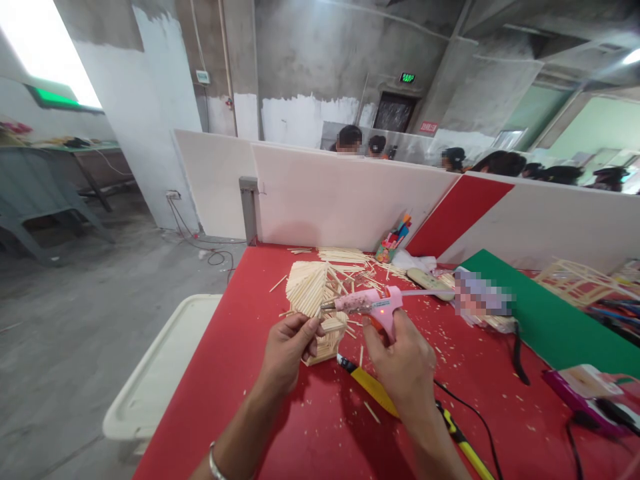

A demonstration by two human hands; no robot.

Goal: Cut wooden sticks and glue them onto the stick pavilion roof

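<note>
My right hand (403, 357) is wrapped round the grip of a pink hot glue gun (383, 310), whose small light glows orange. A glue stick (427, 292) sticks out of its rear. The metal nozzle points left, close to the fingertips of my left hand (290, 347). Those fingers are closed in a pinch; what sits between them is too small to make out. Just behind them stands a small model house (307, 287) built of thin wooden sticks, with a slanted stick roof. My left hand partly hides its lower part (327, 343).
Loose wooden sticks (345, 255) lie at the back of the red table (225, 373). A yellow and black tool (373, 387) lies under my right forearm. A pen cup (386, 250), a green board (500, 293) and a purple power strip (575, 397) are farther right. White partitions (310, 193) stand behind.
</note>
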